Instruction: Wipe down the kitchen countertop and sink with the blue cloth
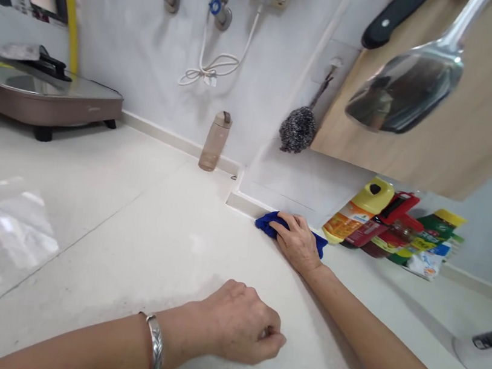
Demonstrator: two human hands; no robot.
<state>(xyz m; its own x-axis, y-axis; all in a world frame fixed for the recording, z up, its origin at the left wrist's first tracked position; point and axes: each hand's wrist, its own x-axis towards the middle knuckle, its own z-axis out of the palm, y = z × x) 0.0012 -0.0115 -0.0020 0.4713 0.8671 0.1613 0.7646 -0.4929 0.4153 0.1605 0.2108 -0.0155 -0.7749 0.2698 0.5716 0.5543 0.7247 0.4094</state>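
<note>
My right hand (298, 244) presses a crumpled blue cloth (267, 219) against the white countertop (147, 238), right where it meets the low ledge along the wall. The cloth pokes out on both sides of the fingers. Lower and to the left, my left hand (244, 325) is curled into a loose fist above or on the counter, with a silver bracelet (154, 342) at the wrist. Nothing shows inside that fist. Close by my right hand stands a yellow-capped bottle (354, 212) with an orange label.
Several bottles and packets, one a red-capped jar (397, 233), line the wall at right. A spatula (408, 88), wooden board (487, 127) and steel scrubber (298, 129) hang above. A tumbler (215, 142) stands in the corner; an electric pan (56, 103) sits at left.
</note>
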